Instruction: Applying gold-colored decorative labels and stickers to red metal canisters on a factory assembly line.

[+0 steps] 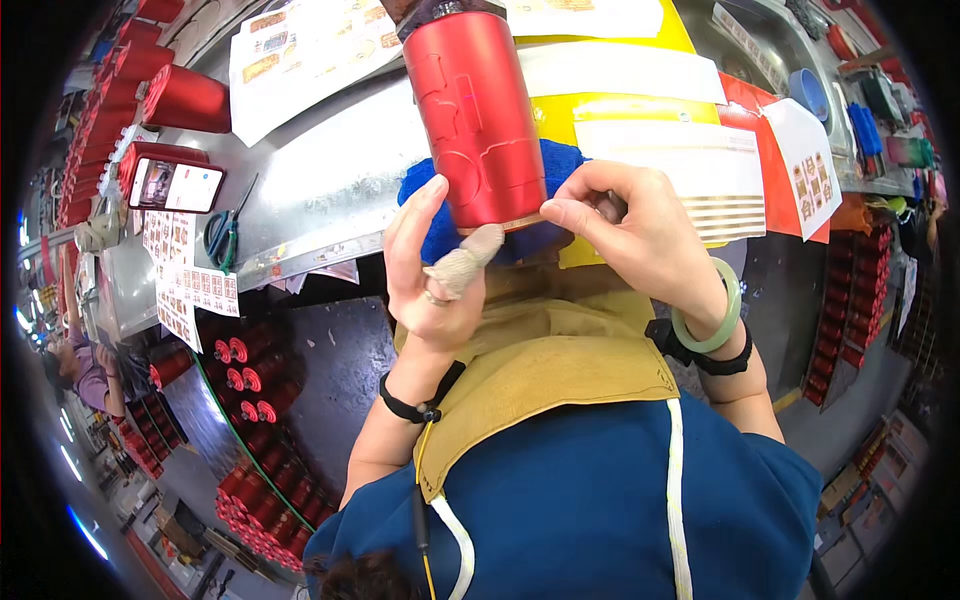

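A red metal cylinder [475, 120] with raised relief shapes lies with its near end toward me, its far end against a dark fixture [440, 12]. A thin tan band [515, 224] runs along its near rim. My left hand [435, 275] grips that near end, fingers along the left side and the wrapped thumb pressed on the rim. At the rim's right side, my right hand [630, 215] pinches with thumb and forefinger; whatever sits between them is hidden. Under the cylinder is a blue cloth [425, 235].
Printed sheets [310, 60] and a yellow sheet [555, 115] cover parts of the metal bench [340, 190]. On the left are a phone [175, 186], scissors [228, 230] and red cylinders [185, 98]. More red parts [260, 500] stand below left. Another person [90, 370] is far left.
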Available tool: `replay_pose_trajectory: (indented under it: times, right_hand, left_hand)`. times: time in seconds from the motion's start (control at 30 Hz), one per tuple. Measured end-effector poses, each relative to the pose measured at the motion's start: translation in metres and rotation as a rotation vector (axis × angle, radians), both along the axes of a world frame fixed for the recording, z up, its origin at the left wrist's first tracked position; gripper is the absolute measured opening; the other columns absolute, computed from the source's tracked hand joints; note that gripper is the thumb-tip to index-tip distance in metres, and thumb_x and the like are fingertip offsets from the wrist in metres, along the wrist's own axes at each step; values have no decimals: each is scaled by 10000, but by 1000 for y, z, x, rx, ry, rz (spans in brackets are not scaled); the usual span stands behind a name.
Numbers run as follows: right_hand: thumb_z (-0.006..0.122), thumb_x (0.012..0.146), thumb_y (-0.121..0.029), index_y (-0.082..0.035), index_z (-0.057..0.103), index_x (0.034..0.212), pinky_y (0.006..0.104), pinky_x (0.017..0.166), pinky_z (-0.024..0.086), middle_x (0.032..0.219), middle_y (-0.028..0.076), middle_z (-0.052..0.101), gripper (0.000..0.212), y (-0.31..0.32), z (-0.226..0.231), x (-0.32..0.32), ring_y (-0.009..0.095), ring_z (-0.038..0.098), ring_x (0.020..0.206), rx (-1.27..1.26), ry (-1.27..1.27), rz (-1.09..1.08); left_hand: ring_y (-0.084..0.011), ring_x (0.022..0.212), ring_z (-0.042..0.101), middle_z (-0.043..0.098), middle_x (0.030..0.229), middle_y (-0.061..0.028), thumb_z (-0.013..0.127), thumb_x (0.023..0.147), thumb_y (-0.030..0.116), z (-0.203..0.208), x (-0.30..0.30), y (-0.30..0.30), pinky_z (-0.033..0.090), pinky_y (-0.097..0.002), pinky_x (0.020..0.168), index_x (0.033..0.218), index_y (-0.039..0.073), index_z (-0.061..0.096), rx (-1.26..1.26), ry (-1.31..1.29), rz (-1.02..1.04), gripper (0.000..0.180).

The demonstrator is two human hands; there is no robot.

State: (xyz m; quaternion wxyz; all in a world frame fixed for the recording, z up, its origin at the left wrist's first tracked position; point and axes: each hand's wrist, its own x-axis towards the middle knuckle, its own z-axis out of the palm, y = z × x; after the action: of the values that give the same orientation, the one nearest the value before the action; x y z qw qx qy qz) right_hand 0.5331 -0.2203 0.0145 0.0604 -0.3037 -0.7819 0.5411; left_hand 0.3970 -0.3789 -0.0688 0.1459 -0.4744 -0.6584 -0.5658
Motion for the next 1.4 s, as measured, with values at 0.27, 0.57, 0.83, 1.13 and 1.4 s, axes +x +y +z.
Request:
replay_pose_trajectory:
  times: [0.27,0.57,0.83,1.13,1.4]
  right_hand:
    - [732,925,-188,52,755,923,334,661,543,764,164,736,241,0,-1,0,222,702,663,8,10,-5]
    - [732,925,-173,54,755,918,334,686,557,775,166,743,228,1,-1,3,233,721,694,20,26,-12]
    - [737,919,-179,48,757,907,338,682,555,773,171,738,228,-1,-3,0,241,721,695,66,55,-1]
    - [737,921,-192,46,757,922,348,684,550,785,175,737,239,0,-2,2,254,717,708,43,0,-11]
    - [730,925,-197,45,755,932,339,654,547,784,169,737,243,-3,1,-1,236,703,642,-15,3,-4]
  left_hand:
    - [-364,1139,675,675,1267,-183,843,785,-26,1,1,3,597,-418,935,1209,-12,696,-31,37,-32,449]
    - [-361,1139,671,651,1311,-195,827,818,-17,3,7,-4,587,-441,988,1238,-41,661,-113,163,102,452]
    - [-382,1251,622,585,1392,-210,767,808,-149,-9,7,-2,569,-497,1046,1167,-63,712,70,-289,-107,373]
    - [-362,1235,618,628,1345,-212,677,1012,215,0,6,-8,543,-480,1023,1338,-48,595,-126,195,81,427]
    - [-381,1188,650,608,1358,-220,750,849,-120,-8,4,-4,568,-491,1016,1310,-97,573,21,-125,-122,494]
